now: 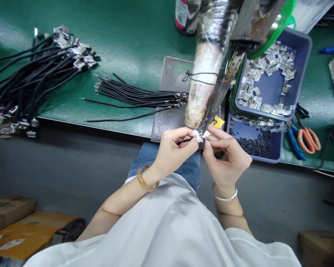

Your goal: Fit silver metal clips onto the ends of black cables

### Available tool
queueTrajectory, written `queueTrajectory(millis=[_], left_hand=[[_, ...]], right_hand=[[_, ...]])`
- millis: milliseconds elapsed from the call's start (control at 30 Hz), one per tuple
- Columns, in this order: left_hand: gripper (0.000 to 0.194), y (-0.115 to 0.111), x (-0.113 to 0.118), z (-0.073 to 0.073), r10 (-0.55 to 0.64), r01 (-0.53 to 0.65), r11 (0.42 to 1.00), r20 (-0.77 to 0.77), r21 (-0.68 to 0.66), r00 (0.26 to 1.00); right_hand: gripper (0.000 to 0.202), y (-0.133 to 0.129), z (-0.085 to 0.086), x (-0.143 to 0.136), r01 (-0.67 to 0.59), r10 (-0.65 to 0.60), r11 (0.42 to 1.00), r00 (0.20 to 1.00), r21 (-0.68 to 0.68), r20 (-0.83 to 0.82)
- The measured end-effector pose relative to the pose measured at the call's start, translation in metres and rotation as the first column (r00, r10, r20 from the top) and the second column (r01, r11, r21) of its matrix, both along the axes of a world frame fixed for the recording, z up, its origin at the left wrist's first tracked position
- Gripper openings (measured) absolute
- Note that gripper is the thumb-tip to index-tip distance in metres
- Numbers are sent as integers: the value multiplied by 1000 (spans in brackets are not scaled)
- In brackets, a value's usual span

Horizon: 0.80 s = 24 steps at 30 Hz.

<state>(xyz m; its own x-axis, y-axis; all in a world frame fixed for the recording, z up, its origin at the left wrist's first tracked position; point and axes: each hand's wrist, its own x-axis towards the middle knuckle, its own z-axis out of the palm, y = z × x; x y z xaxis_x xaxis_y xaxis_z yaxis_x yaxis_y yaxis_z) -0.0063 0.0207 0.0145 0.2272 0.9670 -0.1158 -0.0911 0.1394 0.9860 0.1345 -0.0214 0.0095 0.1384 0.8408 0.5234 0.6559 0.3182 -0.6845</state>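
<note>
L hand (pixel 176 150) pinches blk cable (pixel 185 140), axis approx L-R, whitish end (pixel 197 135) facing R hand (pixel 228 155), which pinches thin wire (pixel 205 138) (prob.) just beside.

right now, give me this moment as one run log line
left hand: holding black cable | right hand: fingertips close to left's, grip unclear | left side: loose black cables | right side: small metal parts in bin

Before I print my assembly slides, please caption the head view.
Left hand holding a black cable, right hand beside its tip, near a bin of small metal parts.
</note>
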Motion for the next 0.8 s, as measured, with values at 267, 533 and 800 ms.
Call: queueTrajectory(millis=[267, 533, 800], left_hand=[[10, 1, 0, 3, 16, -16, 1000, -15, 14, 1000], [10, 3, -1, 2, -24, 24, 1000, -21, -9, 999], [9, 3, 0, 5, -10, 10, 1000, -7, -3, 1000]], right_hand=[[11, 0, 2, 0, -32, 32, 999, 999, -2, -31], [11, 1, -2, 1, -33, 33, 999, 999, 2, -19], [11, 1, 0, 2, -50, 50, 999, 998, 20, -33]])
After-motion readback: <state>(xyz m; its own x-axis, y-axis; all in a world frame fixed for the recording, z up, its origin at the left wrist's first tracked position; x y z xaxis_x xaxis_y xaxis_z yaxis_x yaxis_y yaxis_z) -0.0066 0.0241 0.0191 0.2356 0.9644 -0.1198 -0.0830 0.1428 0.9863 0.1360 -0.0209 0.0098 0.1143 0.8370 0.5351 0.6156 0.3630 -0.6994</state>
